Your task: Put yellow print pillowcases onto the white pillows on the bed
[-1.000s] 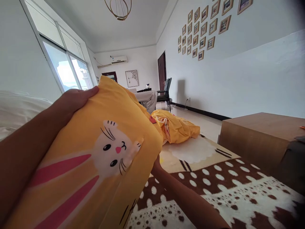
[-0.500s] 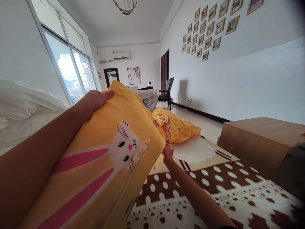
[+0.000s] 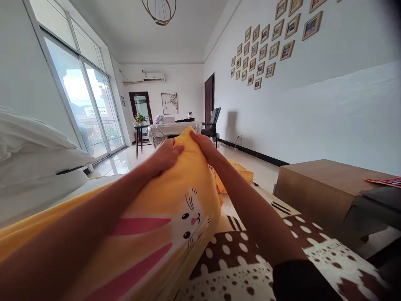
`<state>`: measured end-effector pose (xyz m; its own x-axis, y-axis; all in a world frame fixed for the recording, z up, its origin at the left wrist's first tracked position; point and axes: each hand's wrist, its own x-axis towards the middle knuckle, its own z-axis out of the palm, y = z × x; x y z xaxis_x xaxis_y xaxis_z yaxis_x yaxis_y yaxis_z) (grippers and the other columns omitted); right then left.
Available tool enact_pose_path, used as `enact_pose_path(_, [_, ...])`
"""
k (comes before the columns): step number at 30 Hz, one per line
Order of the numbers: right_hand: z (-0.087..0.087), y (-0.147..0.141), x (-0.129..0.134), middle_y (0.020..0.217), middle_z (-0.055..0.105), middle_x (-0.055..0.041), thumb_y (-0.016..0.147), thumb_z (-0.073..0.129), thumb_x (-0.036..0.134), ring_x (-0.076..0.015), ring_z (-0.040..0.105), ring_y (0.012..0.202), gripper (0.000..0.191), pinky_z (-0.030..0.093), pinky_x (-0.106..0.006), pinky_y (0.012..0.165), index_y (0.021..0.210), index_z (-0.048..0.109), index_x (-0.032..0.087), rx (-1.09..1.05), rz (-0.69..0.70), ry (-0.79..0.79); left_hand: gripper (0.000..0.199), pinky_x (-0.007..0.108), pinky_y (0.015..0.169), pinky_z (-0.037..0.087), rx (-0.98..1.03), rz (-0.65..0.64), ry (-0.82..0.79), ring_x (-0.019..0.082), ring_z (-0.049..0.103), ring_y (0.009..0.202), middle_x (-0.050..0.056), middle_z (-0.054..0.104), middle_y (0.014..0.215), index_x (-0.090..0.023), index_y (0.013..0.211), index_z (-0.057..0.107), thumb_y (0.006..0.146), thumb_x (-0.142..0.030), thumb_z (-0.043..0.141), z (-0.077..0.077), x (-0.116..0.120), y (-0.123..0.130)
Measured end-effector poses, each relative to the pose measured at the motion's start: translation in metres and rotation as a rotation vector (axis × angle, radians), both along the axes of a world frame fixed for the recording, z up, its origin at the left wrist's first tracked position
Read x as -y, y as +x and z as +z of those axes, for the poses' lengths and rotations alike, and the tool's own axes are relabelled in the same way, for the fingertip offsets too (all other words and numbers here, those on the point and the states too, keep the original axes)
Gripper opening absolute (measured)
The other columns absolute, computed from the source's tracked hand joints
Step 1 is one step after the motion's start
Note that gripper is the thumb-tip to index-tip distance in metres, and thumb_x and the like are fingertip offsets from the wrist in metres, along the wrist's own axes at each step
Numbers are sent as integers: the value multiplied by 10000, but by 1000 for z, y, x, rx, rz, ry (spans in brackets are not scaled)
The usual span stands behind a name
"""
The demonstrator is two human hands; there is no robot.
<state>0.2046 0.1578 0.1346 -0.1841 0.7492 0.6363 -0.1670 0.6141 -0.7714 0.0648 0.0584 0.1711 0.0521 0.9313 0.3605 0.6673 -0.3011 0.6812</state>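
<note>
A yellow pillow (image 3: 156, 188) printed with a white, pink-eared rabbit lies before me across the bed, its far end lifted. My left hand (image 3: 167, 155) grips the fabric at the upper left of that end, thumb pressed on top. At the raised far corner, my right hand (image 3: 203, 146) is closed on the pillow, with its fingertips partly hidden behind the cloth. Crumpled yellow bedding (image 3: 239, 172) shows beyond my right forearm. Underneath is a brown and cream patterned blanket (image 3: 232, 259).
White bedding (image 3: 31, 146) is heaped at the left by the window. A brown wooden cabinet (image 3: 316, 184) stands beside the bed at right. Farther back are a plastic-covered table (image 3: 172, 128), a dark chair (image 3: 213, 123) and a small stand with a plant (image 3: 139, 118).
My right hand has moved up from the pillow's lower right edge to its far corner. My left hand has shifted right, and the pillow lies lower and flatter.
</note>
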Motion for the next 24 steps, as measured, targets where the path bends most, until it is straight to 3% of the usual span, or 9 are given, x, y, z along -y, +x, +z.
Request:
enact_pose_path(2, [7,-1,1,594,503,14,712,626,573,-107,470,546,424,387,-237,495,650,520,167,69,76,18,236,263,572,463,-12,-19,-12,178,620,687,79,669,854,-136,935,587,851,-330,484,0,1,-2])
enact_pose_path(3, [8,-2,3,569,449,34,720,628,552,-84,415,522,418,340,-218,474,619,479,174,76,39,68,241,265,548,455,-13,-26,-31,178,617,658,76,667,827,-139,913,590,845,-347,489,0,1,-3])
enact_pose_path(6, [9,-6,9,540,321,52,790,577,478,-61,284,514,434,228,-217,461,550,365,185,34,-247,296,272,256,457,398,-34,-4,-110,163,576,535,47,635,682,-151,782,596,800,-418,543,2,4,-9])
enact_pose_path(8, [9,-7,11,542,295,52,797,573,450,-62,261,521,433,212,-223,466,535,355,184,16,-339,336,303,249,422,362,-56,46,-127,151,546,478,28,603,595,-158,696,592,747,-457,599,4,5,-13])
enact_pose_path(10, [7,-5,12,551,332,52,766,598,482,-64,295,520,404,240,-213,467,563,421,180,-24,-261,256,319,245,411,352,-56,82,-112,145,534,456,16,585,545,-164,638,593,697,-474,643,4,8,-18])
enact_pose_path(13, [1,4,13,606,478,31,661,647,594,-94,438,566,431,360,-216,507,666,545,176,-22,33,39,341,235,408,355,-51,105,-71,141,533,455,8,576,509,-167,588,595,664,-491,664,5,11,-25])
enact_pose_path(15, [-3,8,13,643,542,11,575,701,613,-123,501,606,475,414,-239,539,683,574,169,5,128,-45,363,230,405,360,-53,87,-75,144,541,461,10,592,517,-166,612,609,660,-522,660,5,11,-30])
enact_pose_path(20, [-6,4,5,597,498,28,595,669,642,-94,437,533,486,362,-222,475,651,525,181,-100,-21,-46,446,238,470,439,-76,-65,-229,180,632,570,43,709,737,-186,811,651,667,-607,617,5,12,-43])
enact_pose_path(24, [-15,-5,-4,572,418,43,658,605,650,-85,370,516,474,314,-221,456,632,462,198,-161,-137,-19,490,254,476,429,-225,96,-329,215,644,599,70,713,726,-187,714,664,665,-665,563,-5,24,-70])
